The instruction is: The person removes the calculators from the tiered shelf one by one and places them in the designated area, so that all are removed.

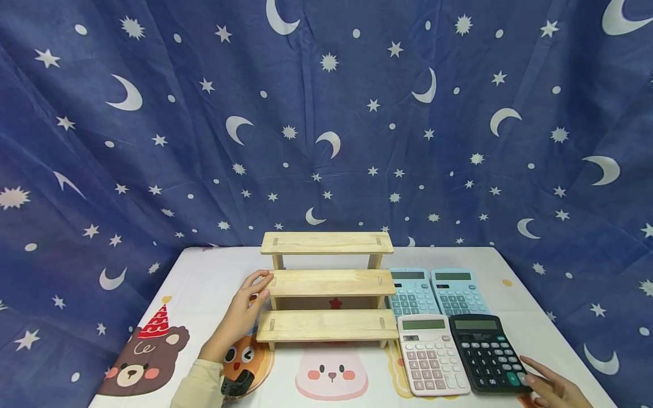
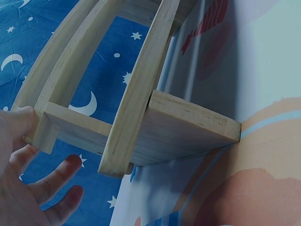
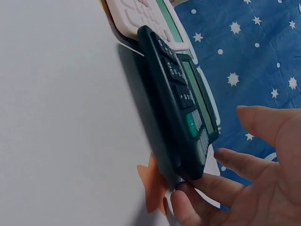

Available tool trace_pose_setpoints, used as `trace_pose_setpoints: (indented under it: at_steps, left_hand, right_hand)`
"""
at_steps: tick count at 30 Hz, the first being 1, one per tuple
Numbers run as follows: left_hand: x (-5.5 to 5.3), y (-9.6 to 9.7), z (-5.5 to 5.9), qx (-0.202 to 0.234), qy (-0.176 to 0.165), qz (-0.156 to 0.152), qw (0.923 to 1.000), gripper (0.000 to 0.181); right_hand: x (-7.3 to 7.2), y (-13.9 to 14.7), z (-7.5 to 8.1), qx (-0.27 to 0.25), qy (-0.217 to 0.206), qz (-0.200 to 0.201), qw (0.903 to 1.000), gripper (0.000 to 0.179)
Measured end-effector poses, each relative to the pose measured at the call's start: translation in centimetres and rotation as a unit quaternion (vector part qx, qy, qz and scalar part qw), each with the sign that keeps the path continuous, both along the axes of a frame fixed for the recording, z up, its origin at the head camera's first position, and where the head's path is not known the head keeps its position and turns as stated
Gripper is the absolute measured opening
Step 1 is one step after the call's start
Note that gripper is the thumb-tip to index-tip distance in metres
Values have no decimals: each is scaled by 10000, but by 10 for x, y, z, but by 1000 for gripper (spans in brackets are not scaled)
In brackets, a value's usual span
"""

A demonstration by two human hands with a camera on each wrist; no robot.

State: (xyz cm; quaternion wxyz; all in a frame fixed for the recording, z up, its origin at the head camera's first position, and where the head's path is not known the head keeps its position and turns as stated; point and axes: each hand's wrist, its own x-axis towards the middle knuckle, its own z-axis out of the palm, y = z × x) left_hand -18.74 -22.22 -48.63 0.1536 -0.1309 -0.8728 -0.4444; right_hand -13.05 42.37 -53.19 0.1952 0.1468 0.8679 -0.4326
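Observation:
A three-tier wooden shelf (image 1: 331, 283) stands upright on the table. My left hand (image 1: 240, 317) is at its left side, with thumb and index finger holding the left end of the middle tier; the other fingers spread apart in the left wrist view. At the front right a black calculator (image 1: 490, 354) lies face up. My right hand (image 1: 553, 388) touches its lower right corner with relaxed fingers; in the right wrist view the thumb stands away from it. A pink-and-white calculator (image 1: 433, 357) lies beside the black one, its left edge close to the shelf.
Two light blue calculators, a left one (image 1: 414, 293) and a right one (image 1: 459, 292), lie behind the front pair. A white tablecloth (image 1: 224, 272) with cartoon animals covers the table. A blue curtain (image 1: 326, 187) with moons and stars hangs behind.

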Motion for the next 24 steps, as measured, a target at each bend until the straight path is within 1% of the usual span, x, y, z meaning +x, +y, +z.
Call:
trace_pose_setpoints:
  at_steps: [6, 15, 24]
  left_hand:
    - [0, 0, 0, 7, -4, 18, 10000, 42]
    - [0, 1, 0, -50, 67, 23, 10000, 42]
    - [1, 3, 1, -68, 109, 9, 9999, 42]
  right_hand:
    - [1, 0, 1, 188, 54, 242, 9995, 86]
    - [0, 1, 5, 316, 64, 397, 9987, 85]
    - [-3, 1, 15, 347, 214, 414, 9983, 81]
